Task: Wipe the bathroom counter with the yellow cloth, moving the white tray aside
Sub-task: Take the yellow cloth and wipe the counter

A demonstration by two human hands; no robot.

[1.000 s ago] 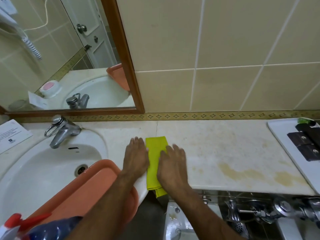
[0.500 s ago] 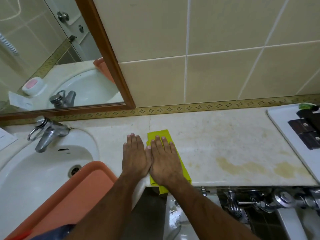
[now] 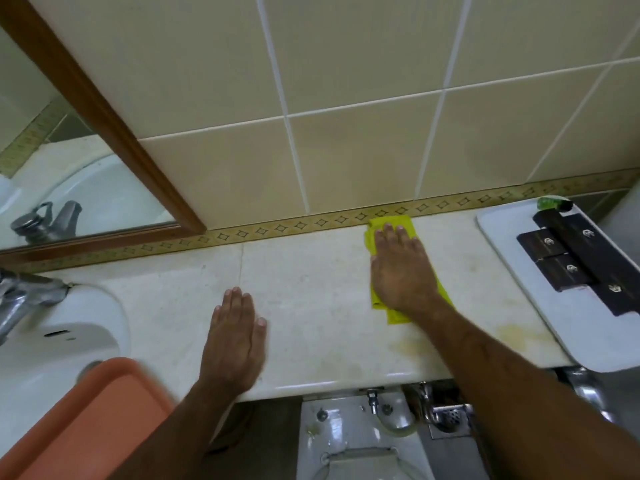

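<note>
The flat white plastic tray (image 3: 568,327) lies just right of the right hand (image 3: 403,271), whose fingers (image 3: 388,233) press open on the folded yellow cloth (image 3: 394,223).

Sink (image 3: 52,344), tap (image 3: 24,299), orange basin (image 3: 90,417)

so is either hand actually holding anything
Nothing is gripped. The right hand presses flat on the middle of the yellow cloth; the left hand lies flat on the counter.

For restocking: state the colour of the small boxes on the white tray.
Dark brown small boxes with pale emblems, head view.
</note>
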